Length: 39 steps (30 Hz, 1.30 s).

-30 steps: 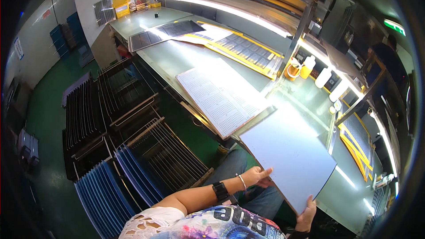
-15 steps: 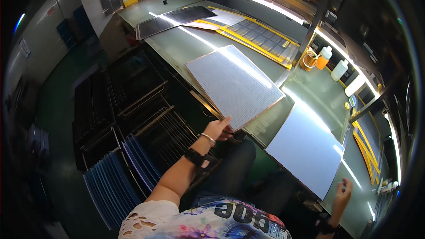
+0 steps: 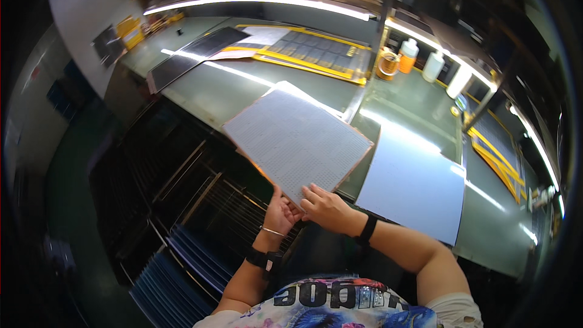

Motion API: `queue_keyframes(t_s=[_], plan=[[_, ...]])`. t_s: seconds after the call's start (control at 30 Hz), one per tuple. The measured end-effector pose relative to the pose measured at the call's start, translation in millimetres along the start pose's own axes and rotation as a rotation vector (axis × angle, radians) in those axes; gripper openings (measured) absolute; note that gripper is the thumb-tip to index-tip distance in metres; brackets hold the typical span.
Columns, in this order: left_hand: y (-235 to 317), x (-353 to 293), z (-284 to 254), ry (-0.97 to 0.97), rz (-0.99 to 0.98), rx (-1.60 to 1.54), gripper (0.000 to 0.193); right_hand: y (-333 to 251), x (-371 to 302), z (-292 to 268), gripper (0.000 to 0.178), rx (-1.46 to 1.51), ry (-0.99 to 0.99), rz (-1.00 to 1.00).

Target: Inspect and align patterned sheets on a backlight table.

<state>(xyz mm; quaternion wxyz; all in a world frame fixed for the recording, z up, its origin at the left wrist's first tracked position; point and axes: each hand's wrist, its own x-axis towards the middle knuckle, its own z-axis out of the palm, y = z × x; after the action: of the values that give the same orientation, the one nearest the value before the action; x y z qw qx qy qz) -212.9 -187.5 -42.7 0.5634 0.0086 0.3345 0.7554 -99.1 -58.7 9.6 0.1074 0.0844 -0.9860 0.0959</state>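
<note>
A grey circuit board panel (image 3: 297, 140) with rows of tiny dots and copper-coloured edges tilts over the near edge of the workbench. Its near corner is in my left hand (image 3: 282, 214), closed round the edge with the thumb up along the side. Right beside it, my right hand (image 3: 323, 208) grips the same corner, its fingertips on the upper face. The thumb of that hand is hidden. To the right, a smooth pale-blue panel (image 3: 413, 188) lies flat on the bench, apart from both hands.
Below the bench at left stands a wire rack (image 3: 206, 206) with several blue panels (image 3: 167, 285) upright in slots. Yellow-framed sheets (image 3: 316, 54) and a dark panel (image 3: 194, 58) lie farther back. Bottles (image 3: 433, 67) and a brown tape roll (image 3: 387, 65) stand by a metal post.
My right hand has come over from the far right to the dotted panel's near corner. The panel has turned and come closer to me, still in my left hand. The view has shifted.
</note>
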Motion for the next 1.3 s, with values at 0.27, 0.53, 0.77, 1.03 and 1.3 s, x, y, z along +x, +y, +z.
queue_keyframes(t_s=[0.27, 0.53, 0.77, 1.03, 1.3], plan=[[5, -2, 6, 0.056, -0.029, -0.091, 0.099, -6, -15, 15, 0.023, -0.196, 0.038, -0.143], [5, -8, 9, -0.001, -0.011, -0.049, 0.092, 3, 2, -10, 0.007, 0.158, 0.15, 0.138], [14, 45, -5, 0.407, 0.247, 0.042, 0.042, 33, 54, -103, 0.008, 0.214, 0.738, 0.319], [34, 50, -8, 0.529, 0.306, 0.316, 0.045, 33, -9, -280, 0.012, 0.286, 1.067, 0.088], [86, 12, 89, -0.024, 0.372, 0.188, 0.076, 9, -207, -223, 0.008, 0.613, 1.05, 0.503]])
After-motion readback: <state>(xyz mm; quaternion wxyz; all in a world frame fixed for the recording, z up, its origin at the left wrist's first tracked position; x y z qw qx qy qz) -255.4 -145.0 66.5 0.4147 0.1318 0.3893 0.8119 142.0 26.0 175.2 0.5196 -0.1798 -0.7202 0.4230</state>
